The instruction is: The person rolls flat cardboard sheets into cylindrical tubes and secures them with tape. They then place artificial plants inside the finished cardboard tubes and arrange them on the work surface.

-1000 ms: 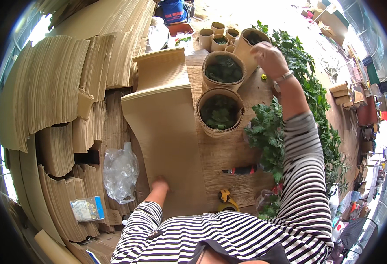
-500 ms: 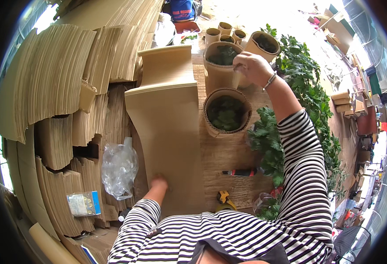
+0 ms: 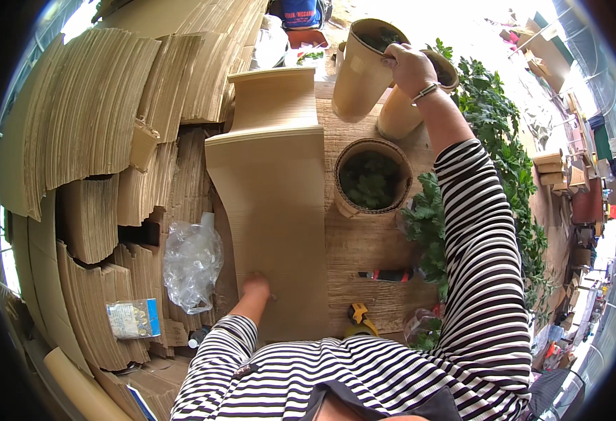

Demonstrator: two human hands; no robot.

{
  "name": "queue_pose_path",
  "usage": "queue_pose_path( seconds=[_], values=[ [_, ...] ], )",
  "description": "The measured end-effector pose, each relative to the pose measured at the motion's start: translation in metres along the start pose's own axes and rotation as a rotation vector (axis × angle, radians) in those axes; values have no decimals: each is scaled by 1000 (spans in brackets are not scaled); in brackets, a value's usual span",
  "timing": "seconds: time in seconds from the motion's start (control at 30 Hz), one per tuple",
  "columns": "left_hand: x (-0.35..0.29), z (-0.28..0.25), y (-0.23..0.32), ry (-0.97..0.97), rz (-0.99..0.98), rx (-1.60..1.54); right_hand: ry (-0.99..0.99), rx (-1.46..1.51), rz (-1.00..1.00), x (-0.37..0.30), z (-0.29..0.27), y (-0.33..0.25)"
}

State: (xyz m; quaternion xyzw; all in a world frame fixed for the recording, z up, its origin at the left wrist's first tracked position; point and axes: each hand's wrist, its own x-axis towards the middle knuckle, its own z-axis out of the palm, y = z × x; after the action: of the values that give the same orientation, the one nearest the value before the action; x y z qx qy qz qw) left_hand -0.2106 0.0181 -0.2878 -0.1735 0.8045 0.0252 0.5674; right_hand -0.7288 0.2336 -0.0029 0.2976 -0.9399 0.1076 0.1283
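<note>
With its fingers closed over the near rim, my right hand (image 3: 413, 69) grips a tall cardboard tube (image 3: 359, 76) at the far side of the table. That tube leans, and green leaves show inside it. A second cardboard tube (image 3: 400, 112) stands beside it, under my right wrist. Nearer stands an open cardboard tube (image 3: 343, 193) with a leafy plant (image 3: 371, 181) down inside. My left hand (image 3: 256, 286) rests on the near part of a long stack of curved brown cardboard sheets (image 3: 276, 203); its fingers are mostly hidden.
High stacks of folded cardboard (image 3: 94, 105) fill the left side. A clear plastic bag (image 3: 192, 266) lies beside them. On the wooden table (image 3: 350, 245) are a red-and-black cutter (image 3: 390, 275) and a yellow tape measure (image 3: 361, 319). Leafy plants (image 3: 490, 133) line the right.
My right hand has moved slightly farther away and pulled the gripped tube up and away from the near tube, tilting it. My left hand stays on the cardboard sheets.
</note>
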Motion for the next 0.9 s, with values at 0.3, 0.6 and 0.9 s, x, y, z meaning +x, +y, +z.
queue_pose_path(
  seconds=[0.3,0.6,0.9],
  values=[
    [40,37,-5,70,-14,-35,-72,-33,124,8,36,25],
    [7,13,0,34,-20,-40,-7,71,94,-26,18,2],
    [52,43,-10,-64,8,-73,-442,417,78,-129,-74,-37]
  ],
)
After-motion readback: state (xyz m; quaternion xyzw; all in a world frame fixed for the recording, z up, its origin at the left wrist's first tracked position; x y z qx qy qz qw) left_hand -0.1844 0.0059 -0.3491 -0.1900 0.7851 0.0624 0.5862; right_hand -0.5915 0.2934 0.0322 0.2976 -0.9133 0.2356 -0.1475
